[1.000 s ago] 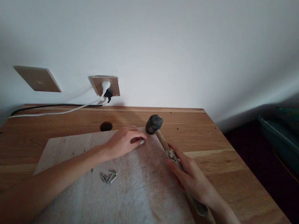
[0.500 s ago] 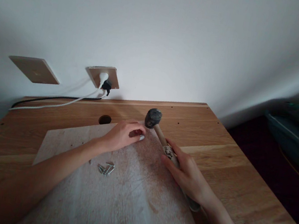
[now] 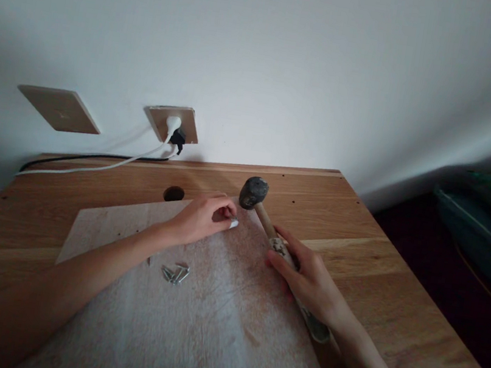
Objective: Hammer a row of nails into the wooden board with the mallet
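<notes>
My right hand [image 3: 308, 273] is wrapped round the wooden handle of a rubber mallet [image 3: 254, 193]. The mallet's black head is at the far corner of a worn, pale wooden board [image 3: 186, 335], just right of my left fingers. My left hand [image 3: 203, 218] rests over the board near that corner, thumb and fingertips pinched together. Whatever is between those fingertips is too small and covered to name. Several silvery screws or nails [image 3: 175, 273] lie in a little pile on the board, below my left wrist. One more small piece [image 3: 150, 261] lies by the forearm.
The board lies on a brown wooden tabletop [image 3: 374, 277] with a round cable hole [image 3: 174, 193]. A wall socket [image 3: 174, 124] holds a white and a black plug, their cables [image 3: 90, 172] running left along the back edge. A blank wall plate [image 3: 60, 110] is farther left.
The mallet's head has tilted slightly and shifted a touch to the right. My left hand stays pinched in nearly the same spot. The view has moved a little.
</notes>
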Motion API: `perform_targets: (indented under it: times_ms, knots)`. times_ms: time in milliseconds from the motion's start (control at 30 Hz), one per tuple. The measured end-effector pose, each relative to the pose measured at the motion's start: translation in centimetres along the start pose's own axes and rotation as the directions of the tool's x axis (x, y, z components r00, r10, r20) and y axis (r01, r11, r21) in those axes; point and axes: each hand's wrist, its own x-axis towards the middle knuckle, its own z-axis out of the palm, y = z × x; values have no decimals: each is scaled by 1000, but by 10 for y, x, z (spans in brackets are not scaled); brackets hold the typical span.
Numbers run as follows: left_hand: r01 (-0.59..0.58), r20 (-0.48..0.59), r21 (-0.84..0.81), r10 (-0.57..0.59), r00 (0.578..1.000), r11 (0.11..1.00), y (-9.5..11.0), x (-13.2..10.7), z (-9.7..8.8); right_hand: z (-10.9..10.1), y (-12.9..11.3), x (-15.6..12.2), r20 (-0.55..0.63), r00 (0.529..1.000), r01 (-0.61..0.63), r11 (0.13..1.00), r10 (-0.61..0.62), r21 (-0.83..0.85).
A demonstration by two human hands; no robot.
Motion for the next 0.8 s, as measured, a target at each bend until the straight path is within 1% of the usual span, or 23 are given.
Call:
perform_targets:
  times_ms: [233,500,800]
  knots:
    - [-14,0,-4,14,1000,1000,2,0,-1,0,0,0,12,1000,-12,1000,12,11]
    - [-70,12,42,69,998,997,0,0,-2,-1,1,0,25,999,-24,1000,24,3]
    - [-94,23,58,92,995,994,1,1,-2,-2,3,-1,29,999,-27,1000,27,9]
